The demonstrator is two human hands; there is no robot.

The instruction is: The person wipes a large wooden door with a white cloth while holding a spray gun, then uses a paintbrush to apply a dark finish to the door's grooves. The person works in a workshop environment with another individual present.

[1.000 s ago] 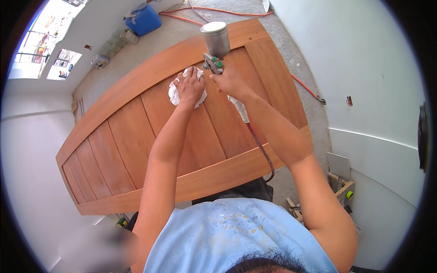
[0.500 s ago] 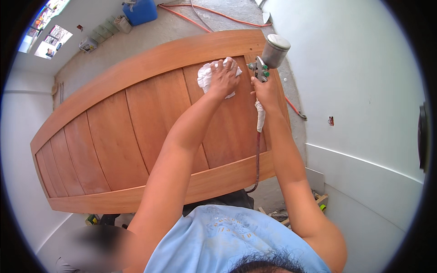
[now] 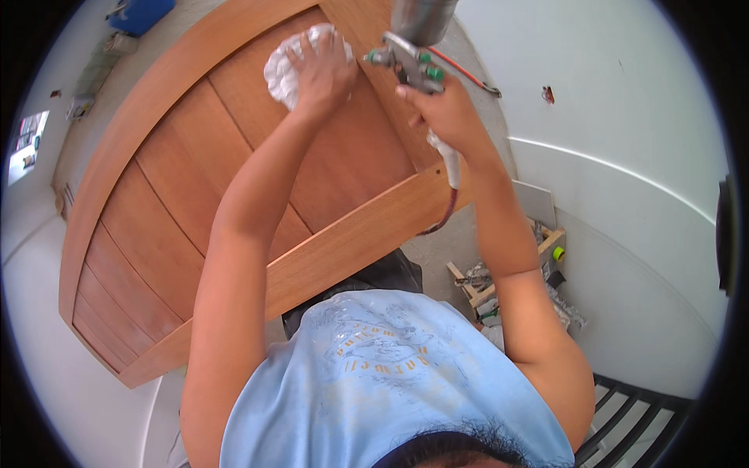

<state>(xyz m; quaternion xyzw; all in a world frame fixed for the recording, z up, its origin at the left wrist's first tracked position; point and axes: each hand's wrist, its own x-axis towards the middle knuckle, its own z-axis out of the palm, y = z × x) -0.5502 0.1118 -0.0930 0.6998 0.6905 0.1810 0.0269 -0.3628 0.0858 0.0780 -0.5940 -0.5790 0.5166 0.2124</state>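
A large wooden door [image 3: 175, 207] with a curved frame and grooved panels lies in front of me. My left hand [image 3: 324, 78] presses a crumpled white cloth [image 3: 281, 72] onto its far panel, fingers over the cloth. Gripped in my right hand [image 3: 446, 113] is a metal spray gun [image 3: 409, 61] with green knobs, held above the door's right end. Its silver cup [image 3: 424, 19] is cut off by the upper edge of the view. From the handle hangs a dark red hose [image 3: 451, 204], its upper part wrapped in white.
A blue container [image 3: 140, 14] stands on the floor at the far left. An orange hose [image 3: 460, 69] runs behind the spray gun. Wood scraps [image 3: 485, 295] and tools lie beside my right arm. Black slats [image 3: 636, 421] show at the lower right, near the white wall [image 3: 608, 93].
My view has turned, so the door appears slanted and further left. The spray gun is now tilted, its nozzle toward the left. My left hand stays on the cloth against the panel.
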